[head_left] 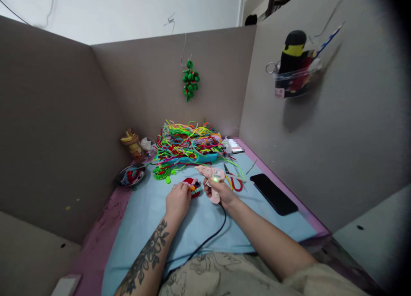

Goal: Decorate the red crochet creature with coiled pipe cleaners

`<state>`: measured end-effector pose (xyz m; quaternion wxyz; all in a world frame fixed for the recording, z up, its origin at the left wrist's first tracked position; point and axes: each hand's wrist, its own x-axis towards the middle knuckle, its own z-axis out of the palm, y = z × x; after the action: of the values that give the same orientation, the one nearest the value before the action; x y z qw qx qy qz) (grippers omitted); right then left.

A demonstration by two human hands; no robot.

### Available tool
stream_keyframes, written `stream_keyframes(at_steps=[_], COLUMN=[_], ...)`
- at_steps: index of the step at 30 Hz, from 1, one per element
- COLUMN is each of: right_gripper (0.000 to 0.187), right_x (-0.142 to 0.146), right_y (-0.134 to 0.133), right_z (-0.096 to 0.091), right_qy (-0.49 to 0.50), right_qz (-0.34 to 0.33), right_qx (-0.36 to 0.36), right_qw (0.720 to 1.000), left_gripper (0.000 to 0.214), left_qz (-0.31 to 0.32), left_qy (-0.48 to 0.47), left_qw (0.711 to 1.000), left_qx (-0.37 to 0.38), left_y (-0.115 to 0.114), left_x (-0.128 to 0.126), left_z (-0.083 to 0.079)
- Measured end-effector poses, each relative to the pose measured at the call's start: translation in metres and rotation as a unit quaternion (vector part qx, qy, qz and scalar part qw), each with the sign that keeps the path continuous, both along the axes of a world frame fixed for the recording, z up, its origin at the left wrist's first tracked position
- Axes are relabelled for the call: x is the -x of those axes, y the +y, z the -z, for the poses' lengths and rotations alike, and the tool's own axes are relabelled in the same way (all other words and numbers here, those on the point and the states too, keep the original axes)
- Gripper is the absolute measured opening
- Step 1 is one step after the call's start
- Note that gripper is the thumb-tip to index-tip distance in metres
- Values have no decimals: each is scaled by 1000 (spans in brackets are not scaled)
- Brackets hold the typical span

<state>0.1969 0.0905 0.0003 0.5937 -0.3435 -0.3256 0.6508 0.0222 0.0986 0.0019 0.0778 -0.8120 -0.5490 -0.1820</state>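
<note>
My right hand (221, 191) is wrapped round the handle of a pink glue gun (210, 172), whose nozzle points to the left. A small green light glows on the gun, and a black cord runs from the base of its handle toward my lap. Just left of it, the fingers of my left hand (180, 197) are closed on a red and pink fuzzy craft piece (195, 189) with an orange bit on it. The nozzle is above and beyond this piece, apart from it. My fingers hide part of the piece.
Behind my hands a blue tray (205, 159) overflows with colourful pipe cleaners (189, 142). A green fuzzy craft piece (161, 171) and a metal bowl (131, 176) are at left. Red-handled scissors (236, 182) and a black phone (274, 194) lie at right. Grey partitions (205, 86) enclose the table.
</note>
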Motion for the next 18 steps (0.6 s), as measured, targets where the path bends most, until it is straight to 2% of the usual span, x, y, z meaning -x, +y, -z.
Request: stream_keyframes(at_steps=[5,9,18], right_gripper=[39,40,37], right_x=[-2,-2,-2], right_y=[2,4,6], right_z=[3,5,10], right_qy=[3,7,-3], right_qz=[-12,-5,0], right_qx=[-1,4,-5], right_qw=[1000,1000,1000], left_gripper=[20,23,24], left_qz=[45,56,86], left_qy=[-92,-147,-101], left_qw=[995,988,991], left_qx=[15,4,-17], left_y=[2,1,-1], left_x=[12,25,23], left_z=[0,3,12])
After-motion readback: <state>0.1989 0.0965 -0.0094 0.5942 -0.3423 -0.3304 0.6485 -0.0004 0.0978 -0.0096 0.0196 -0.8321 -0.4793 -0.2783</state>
